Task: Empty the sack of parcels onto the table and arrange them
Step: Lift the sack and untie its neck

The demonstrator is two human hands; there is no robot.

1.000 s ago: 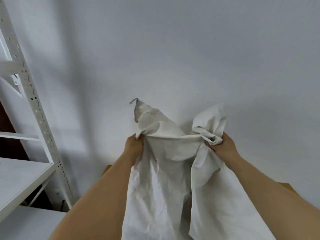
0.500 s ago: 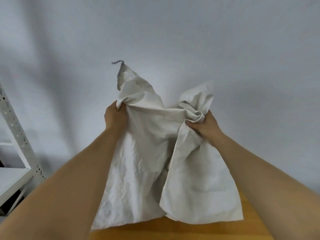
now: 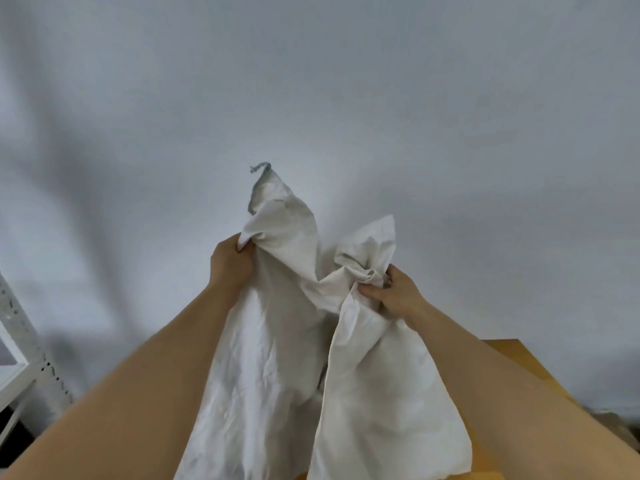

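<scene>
A crumpled off-white cloth sack (image 3: 277,358) hangs upside down in front of me, limp and flat, with a short blue-grey thread at its top corner. My left hand (image 3: 230,263) grips the sack's upper left corner. My right hand (image 3: 393,292) clutches a bunched fold at its upper right. The sack's lower edge hangs over a yellow-brown wooden table (image 3: 526,368), of which only a strip shows at the right and bottom. No parcels are in view.
A plain white wall (image 3: 311,98) fills most of the view. A white perforated metal shelf upright (image 3: 24,344) stands at the lower left edge. Dark clutter shows at the lower right beyond the table edge.
The view has shifted, so the sack and both hands sit lower and further right in frame than half a second ago. The right hand now sits lower than the left.
</scene>
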